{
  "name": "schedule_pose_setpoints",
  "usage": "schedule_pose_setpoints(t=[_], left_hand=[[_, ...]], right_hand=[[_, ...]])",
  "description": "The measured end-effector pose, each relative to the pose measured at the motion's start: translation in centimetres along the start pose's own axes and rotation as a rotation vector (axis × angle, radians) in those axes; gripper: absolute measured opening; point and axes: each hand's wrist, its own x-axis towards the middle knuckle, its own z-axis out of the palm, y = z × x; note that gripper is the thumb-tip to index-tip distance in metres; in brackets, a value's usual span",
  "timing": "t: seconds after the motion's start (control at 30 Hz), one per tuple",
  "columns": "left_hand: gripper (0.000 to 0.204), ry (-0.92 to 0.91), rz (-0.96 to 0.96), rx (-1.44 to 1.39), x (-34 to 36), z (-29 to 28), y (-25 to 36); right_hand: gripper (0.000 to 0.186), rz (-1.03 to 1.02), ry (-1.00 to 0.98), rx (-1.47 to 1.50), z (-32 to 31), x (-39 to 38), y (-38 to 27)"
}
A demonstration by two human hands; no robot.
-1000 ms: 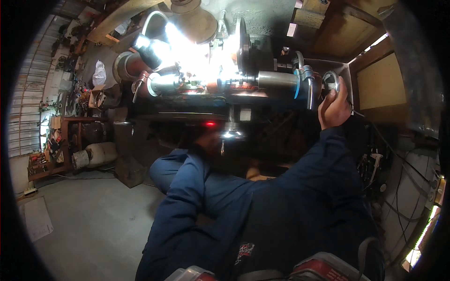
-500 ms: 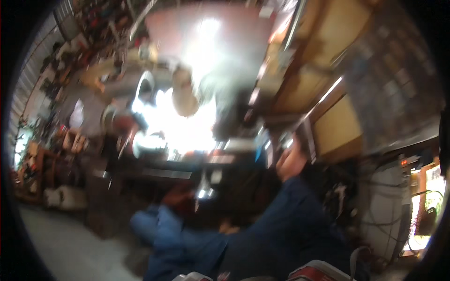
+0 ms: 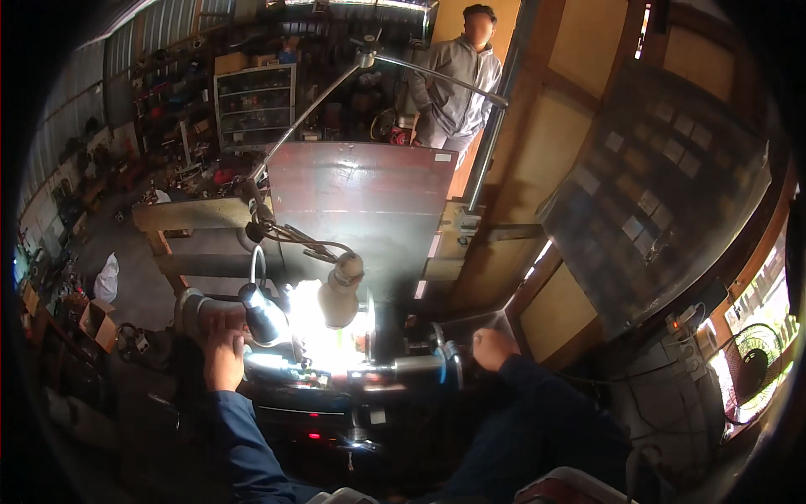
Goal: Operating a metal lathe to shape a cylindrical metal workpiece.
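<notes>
A lathe-like machine with a bright metal cylinder (image 3: 417, 366) lies across the view in front of me. My left hand (image 3: 223, 357) rests at its left end, fingers laid forward over the housing, next to a white-lit work lamp (image 3: 265, 317). At the right end, my right hand (image 3: 494, 349) is closed beside a shiny round handwheel (image 3: 450, 359); what its fingers hold, if anything, is hidden. A second lamp with a beige shade (image 3: 340, 294) hangs over the middle, and its glare washes out the parts below.
Behind the machine stands a large reddish-grey panel (image 3: 361, 189). A jointed lamp arm (image 3: 312, 114) spans above it. Beyond, a person in a grey jacket (image 3: 457, 84) stands by the wall. A wooden rail (image 3: 197, 213) is at left; a fan (image 3: 754, 370) and cables are at right.
The view has swung and steadied from blur. My left hand has gone from low near the middle to the machine's left end. My right hand now appears lower, by the handwheel.
</notes>
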Motion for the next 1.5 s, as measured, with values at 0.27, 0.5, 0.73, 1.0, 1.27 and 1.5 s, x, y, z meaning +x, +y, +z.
schedule_pose_setpoints(t=[0.27, 0.5, 0.73, 1.0, 1.27, 1.5], left_hand=[[0.019, -0.074, -0.049, -0.014, 0.1, -1.5, -0.1], [0.024, -0.089, -0.103, -0.012, -0.9, -1.9, 0.0], [0.065, -0.095, -0.069, 0.043, -0.6, -1.2, -0.4], [0.025, -0.059, -0.041, 0.083, -0.5, -1.1, -0.4], [0.027, -0.129, -0.017, 0.064, -0.1, -0.6, -1.1], [0.035, -0.108, 0.065, 0.036, -0.1, -0.1, -2.8]], right_hand=[[0.021, -0.814, -0.453, -0.523, 8.6, 11.1, 8.9], [0.027, -0.791, -0.944, -0.542, 6.9, 12.7, 4.7], [0.023, -0.557, -1.016, -0.394, 4.4, 11.2, 2.5], [0.019, -0.241, -0.223, -0.185, 4.0, 5.5, 4.3], [0.036, -0.019, 0.427, 0.004, 2.1, -5.4, -0.3], [0.048, -0.255, 0.701, 0.314, 7.4, -7.8, 2.2]])
